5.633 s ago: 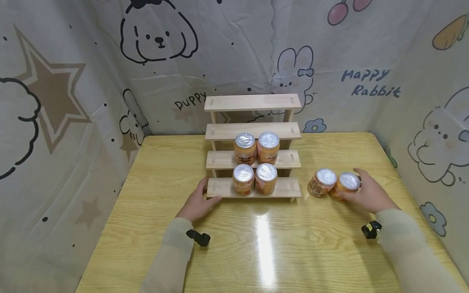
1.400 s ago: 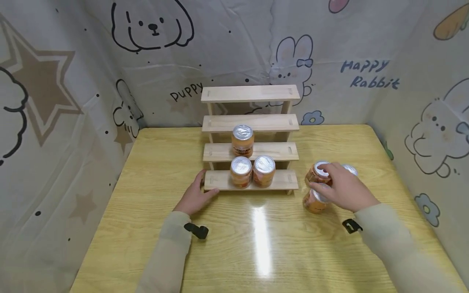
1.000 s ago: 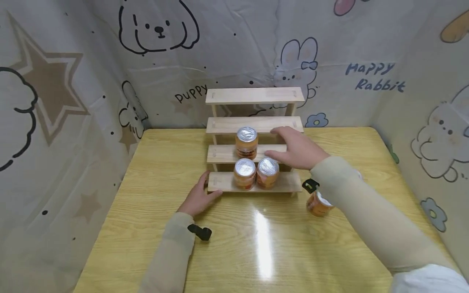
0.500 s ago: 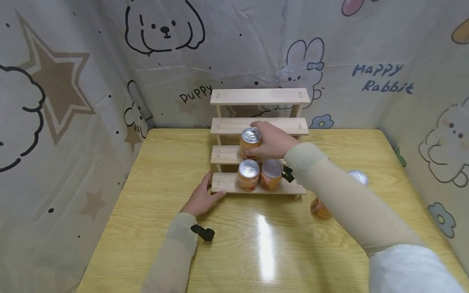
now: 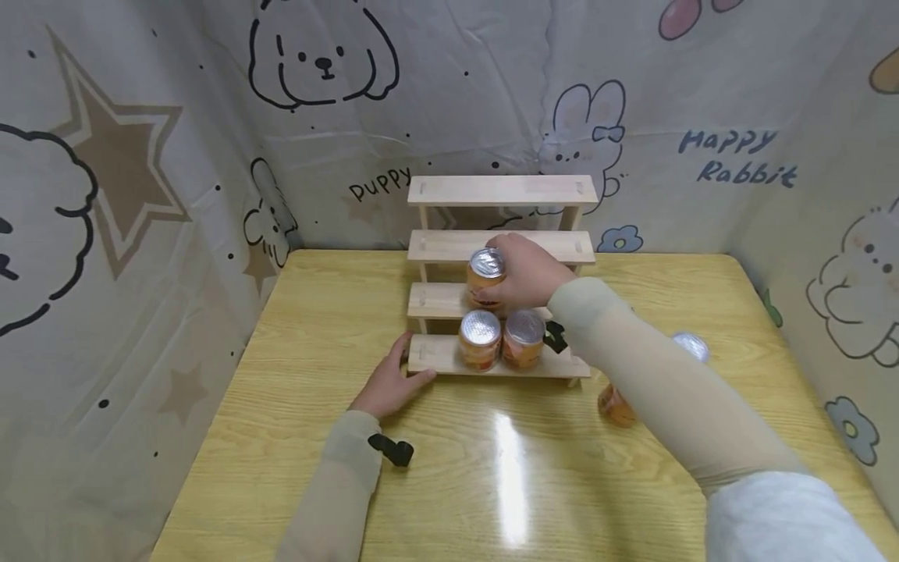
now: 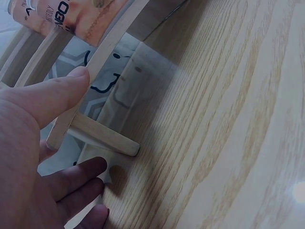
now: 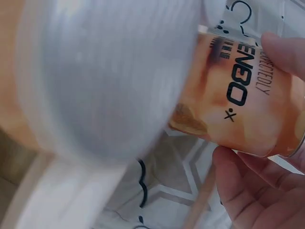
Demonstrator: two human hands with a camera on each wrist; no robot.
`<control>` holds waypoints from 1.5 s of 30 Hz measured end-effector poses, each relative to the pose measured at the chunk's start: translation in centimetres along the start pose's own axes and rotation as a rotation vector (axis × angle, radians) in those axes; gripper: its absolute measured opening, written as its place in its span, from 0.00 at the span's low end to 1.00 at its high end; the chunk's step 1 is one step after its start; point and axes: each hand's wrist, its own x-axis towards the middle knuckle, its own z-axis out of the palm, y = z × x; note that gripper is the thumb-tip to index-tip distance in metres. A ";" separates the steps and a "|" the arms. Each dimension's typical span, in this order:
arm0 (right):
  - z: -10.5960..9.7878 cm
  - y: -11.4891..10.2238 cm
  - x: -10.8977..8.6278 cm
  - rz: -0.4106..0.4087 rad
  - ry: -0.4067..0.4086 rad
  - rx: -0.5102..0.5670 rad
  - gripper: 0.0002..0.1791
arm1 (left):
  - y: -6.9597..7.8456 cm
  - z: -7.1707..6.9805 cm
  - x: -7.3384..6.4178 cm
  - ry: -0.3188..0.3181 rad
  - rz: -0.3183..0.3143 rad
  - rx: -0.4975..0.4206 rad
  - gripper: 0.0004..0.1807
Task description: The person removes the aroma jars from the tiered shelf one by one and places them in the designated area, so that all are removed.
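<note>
Head view: right hand (image 5: 528, 272) curls round a can (image 5: 486, 264) (contents hidden) midway up the rack (image 5: 442, 246); left hand (image 5: 386, 382) pinches its left end, lower fingers loose.

Two cans (image 5: 481, 340) sit (side by side) on the lowest shelf (image 5: 440, 353).

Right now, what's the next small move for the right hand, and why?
Probably lift the gripped can straight up before any sideways motion: the right hand holds it at the second tier from the bottom, two cans stand close in front on the lowest tier, and the left hand grips the rack at its left end.
</note>
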 end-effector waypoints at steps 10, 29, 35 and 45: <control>-4.2 0.8 -4.9 0.089 0.077 0.028 0.44 | 0.3 0.6 -0.2 -0.010 -0.011 -0.007 0.56; -6.8 9.3 -23.0 0.234 0.172 -0.035 0.35 | 0.6 0.3 0.0 -0.027 -0.037 -0.002 0.58; -5.1 11.8 -26.0 0.229 0.228 -0.080 0.32 | 0.6 0.3 0.1 -0.031 -0.051 -0.011 0.59; -0.7 14.6 -28.3 0.312 0.172 0.033 0.39 | 0.9 0.4 -0.1 -0.029 -0.053 -0.002 0.57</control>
